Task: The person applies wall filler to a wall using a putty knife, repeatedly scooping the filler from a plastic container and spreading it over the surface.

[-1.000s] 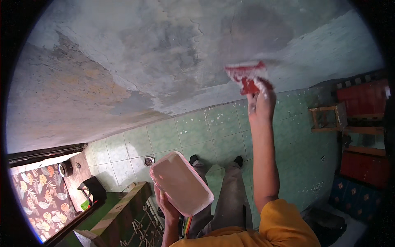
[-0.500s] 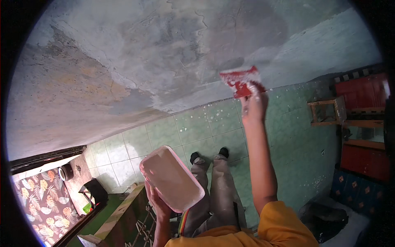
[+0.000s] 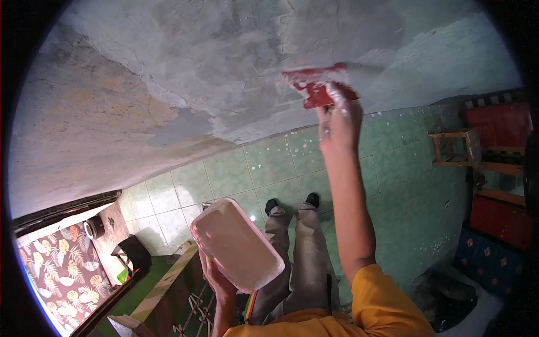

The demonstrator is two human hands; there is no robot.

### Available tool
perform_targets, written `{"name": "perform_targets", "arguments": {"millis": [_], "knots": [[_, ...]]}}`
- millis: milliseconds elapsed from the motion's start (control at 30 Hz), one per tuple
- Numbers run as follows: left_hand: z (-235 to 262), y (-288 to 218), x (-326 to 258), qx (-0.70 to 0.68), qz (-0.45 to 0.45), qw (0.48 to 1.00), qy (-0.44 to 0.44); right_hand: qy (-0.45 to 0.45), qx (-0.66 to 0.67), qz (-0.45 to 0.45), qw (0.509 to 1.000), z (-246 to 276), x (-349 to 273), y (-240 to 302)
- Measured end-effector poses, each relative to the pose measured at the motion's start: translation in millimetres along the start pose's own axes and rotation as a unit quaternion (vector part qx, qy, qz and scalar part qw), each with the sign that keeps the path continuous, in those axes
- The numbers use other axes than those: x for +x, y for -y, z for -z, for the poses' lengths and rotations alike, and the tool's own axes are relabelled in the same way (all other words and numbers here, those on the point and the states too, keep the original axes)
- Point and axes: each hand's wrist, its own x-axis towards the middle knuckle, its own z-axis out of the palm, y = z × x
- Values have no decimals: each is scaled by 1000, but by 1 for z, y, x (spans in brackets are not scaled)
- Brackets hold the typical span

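Note:
My right hand, arm stretched out ahead, is closed on a red putty scraper smeared with white paste. The scraper's wide edge lies at or very near the grey patchy wall; whether it presses on it I cannot tell. White smears mark the fingers as well. Low on the left, my left hand grips the side of a shallow pink-rimmed tray with rounded corners. A pale, smooth layer covers the inside of the tray. Most left fingers are hidden beneath it.
Green floor tiles with white spatters run along the wall's foot, and my feet stand on them. A small wooden stool is at the right. A wooden rail and a black bag are at the lower left.
My right hand and the scraper have moved up and a little left along the wall. My left hand still holds the tray in nearly the same place.

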Motion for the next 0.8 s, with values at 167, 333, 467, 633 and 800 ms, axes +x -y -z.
{"name": "perform_targets", "arguments": {"millis": [167, 333, 467, 633, 800], "knots": [[-3, -7, -3, 37, -17, 999, 21, -62, -12, -36, 997, 37, 5, -37], [-9, -7, -8, -15, -5, 1000, 10, -70, -102, -125, 984, 60, 47, -121], [3, 0, -4, 41, -29, 999, 15, -51, -70, -94, 992, 30, 38, -108], [13, 6, -2, 23, 7, 1000, 11, 3, 3, -9, 1000, -18, -15, -29], [13, -1, -4, 11, -18, 1000, 12, 7, 9, 1, 1000, 4, -25, -25]]}}
